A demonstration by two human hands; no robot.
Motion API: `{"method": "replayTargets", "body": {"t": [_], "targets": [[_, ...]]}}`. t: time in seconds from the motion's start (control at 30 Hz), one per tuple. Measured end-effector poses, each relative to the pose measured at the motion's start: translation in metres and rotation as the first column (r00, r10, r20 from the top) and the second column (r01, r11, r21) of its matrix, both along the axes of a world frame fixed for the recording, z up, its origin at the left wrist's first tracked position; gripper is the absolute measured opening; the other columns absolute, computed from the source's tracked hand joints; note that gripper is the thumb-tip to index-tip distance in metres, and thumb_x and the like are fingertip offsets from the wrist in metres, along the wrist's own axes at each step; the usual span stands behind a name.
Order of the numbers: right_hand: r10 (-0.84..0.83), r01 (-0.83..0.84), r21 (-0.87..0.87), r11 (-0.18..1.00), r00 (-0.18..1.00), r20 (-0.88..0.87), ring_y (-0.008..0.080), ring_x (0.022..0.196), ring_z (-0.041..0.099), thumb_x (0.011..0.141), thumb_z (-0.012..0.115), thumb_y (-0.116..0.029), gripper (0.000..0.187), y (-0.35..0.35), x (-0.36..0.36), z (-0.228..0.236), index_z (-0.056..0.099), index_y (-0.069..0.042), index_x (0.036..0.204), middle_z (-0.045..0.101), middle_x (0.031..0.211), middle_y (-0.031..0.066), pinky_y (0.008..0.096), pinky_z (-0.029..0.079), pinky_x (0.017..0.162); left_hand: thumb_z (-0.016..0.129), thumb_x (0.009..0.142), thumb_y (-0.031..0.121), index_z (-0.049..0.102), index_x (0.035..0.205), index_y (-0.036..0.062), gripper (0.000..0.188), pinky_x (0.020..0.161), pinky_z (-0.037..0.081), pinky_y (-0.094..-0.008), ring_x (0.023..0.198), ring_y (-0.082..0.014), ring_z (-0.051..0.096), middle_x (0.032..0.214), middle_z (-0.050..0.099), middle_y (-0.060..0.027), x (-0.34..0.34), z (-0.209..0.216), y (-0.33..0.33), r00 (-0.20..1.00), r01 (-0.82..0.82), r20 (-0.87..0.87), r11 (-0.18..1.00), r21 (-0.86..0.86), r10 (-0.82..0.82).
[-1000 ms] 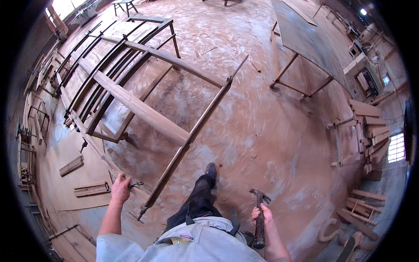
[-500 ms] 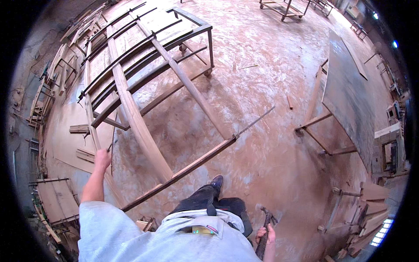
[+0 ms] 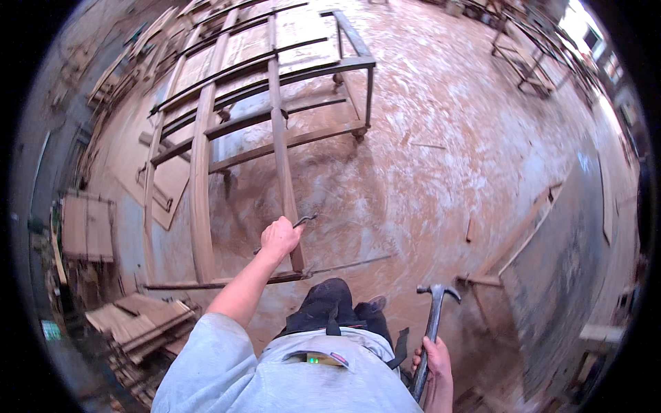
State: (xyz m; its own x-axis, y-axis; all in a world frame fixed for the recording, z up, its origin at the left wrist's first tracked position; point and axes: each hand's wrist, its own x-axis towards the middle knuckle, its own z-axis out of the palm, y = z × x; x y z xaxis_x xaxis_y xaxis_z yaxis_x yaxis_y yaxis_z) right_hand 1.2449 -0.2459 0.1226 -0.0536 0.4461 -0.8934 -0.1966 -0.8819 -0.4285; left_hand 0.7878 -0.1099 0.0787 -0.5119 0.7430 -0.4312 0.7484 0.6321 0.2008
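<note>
My left hand (image 3: 280, 236) is closed on a thin dark metal rod (image 3: 305, 220) with a bent end. It is over the near part of the right-hand wooden beam (image 3: 277, 138) of a long wooden frame; whether it touches the beam I cannot tell. Low on the right, my right hand (image 3: 436, 358) grips a claw hammer (image 3: 434, 313) by its dark handle, head up. Across the near ends of the beams runs a long bar clamp (image 3: 348, 265), reaching past the frame to the right. The frame's far part lies on a dark metal trolley (image 3: 354, 65).
Stacked wooden boards (image 3: 141, 320) stand at the near left, beside the frame. A large dark panel (image 3: 571, 268) leans on a support at the right. A small wood strip (image 3: 469, 230) lies on the dusty floor (image 3: 406, 199). Metal carts (image 3: 523, 65) stand far right.
My left hand has moved right, from the frame's left side to its right beam. The hammer has come up further into view in my right hand. The whole view has turned.
</note>
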Motion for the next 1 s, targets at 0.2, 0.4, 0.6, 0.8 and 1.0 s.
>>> {"method": "replayTargets", "body": {"t": [0.2, 0.4, 0.6, 0.8, 1.0], "targets": [[0.337, -0.405, 0.251, 0.879, 0.901, 0.272, 0.0159, 0.045, 0.054, 0.093, 0.053, -0.017, 0.014, 0.187, -0.002, 0.042, 0.043, -0.007, 0.091, 0.053, 0.065, 0.0065, 0.0319, 0.048, 0.038, 0.06, 0.085, 0.043, 0.055, 0.101, -0.0051, 0.051, 0.079, 0.053, -0.0478, 0.089, -0.0411, 0.066, 0.091, 0.066, -0.0285, 0.015, -0.027, -0.005, 0.992, -0.1, -0.073, 0.995, 0.023, 0.101], [0.379, -0.637, 0.526, 0.564, 0.765, 0.52, 0.013, 0.047, 0.054, 0.089, 0.053, -0.005, 0.009, 0.323, -0.018, 0.047, 0.044, -0.005, 0.089, 0.051, 0.061, 0.0041, 0.0272, 0.047, 0.042, 0.058, 0.084, 0.032, 0.052, 0.098, -0.0028, 0.038, 0.073, 0.054, -0.049, 0.081, -0.0407, 0.067, 0.083, 0.067, -0.0266, 0.032, -0.02, 0.008, 0.954, -0.299, -0.034, 0.954, -0.02, 0.298], [0.745, -0.917, 0.303, 0.258, 0.388, 0.542, 0.0118, 0.053, 0.056, 0.081, 0.066, -0.01, 0.019, 0.473, -0.096, 0.029, 0.051, -0.003, 0.088, 0.054, 0.064, 0.0029, 0.0277, 0.046, 0.048, 0.059, 0.083, 0.03, 0.05, 0.103, -0.001, 0.038, 0.074, 0.054, -0.0493, 0.083, -0.0404, 0.067, 0.085, 0.067, -0.0248, 0.041, -0.023, 0.021, 0.866, -0.5, -0.041, 0.859, -0.109, 0.499], [0.789, -0.982, 0.088, -0.168, -0.081, 0.609, 0.0178, 0.055, 0.059, 0.083, 0.067, -0.034, 0.034, 0.56, -0.166, -0.025, 0.056, -0.002, 0.081, 0.058, 0.06, 0.008, 0.0352, 0.048, 0.053, 0.061, 0.085, 0.029, 0.049, 0.109, 0.0003, 0.039, 0.076, 0.053, -0.049, 0.085, -0.0397, 0.067, 0.091, 0.067, -0.0237, 0.059, -0.017, 0.045, 0.747, -0.664, -0.199, 0.73, -0.164, 0.634], [0.74, -0.895, 0.147, -0.421, -0.245, 0.627, 0.0315, 0.068, 0.062, 0.082, 0.068, -0.039, 0.04, 0.593, -0.194, -0.028, 0.058, 0.0, 0.086, 0.06, 0.07, 0.0189, 0.0421, 0.048, 0.063, 0.062, 0.086, 0.03, 0.045, 0.127, 0.0027, 0.052, 0.08, 0.053, -0.0479, 0.091, -0.0374, 0.066, 0.101, 0.065, -0.0219, 0.069, -0.037, 0.045, 0.624, -0.78, -0.291, 0.603, -0.168, 0.726]]}}
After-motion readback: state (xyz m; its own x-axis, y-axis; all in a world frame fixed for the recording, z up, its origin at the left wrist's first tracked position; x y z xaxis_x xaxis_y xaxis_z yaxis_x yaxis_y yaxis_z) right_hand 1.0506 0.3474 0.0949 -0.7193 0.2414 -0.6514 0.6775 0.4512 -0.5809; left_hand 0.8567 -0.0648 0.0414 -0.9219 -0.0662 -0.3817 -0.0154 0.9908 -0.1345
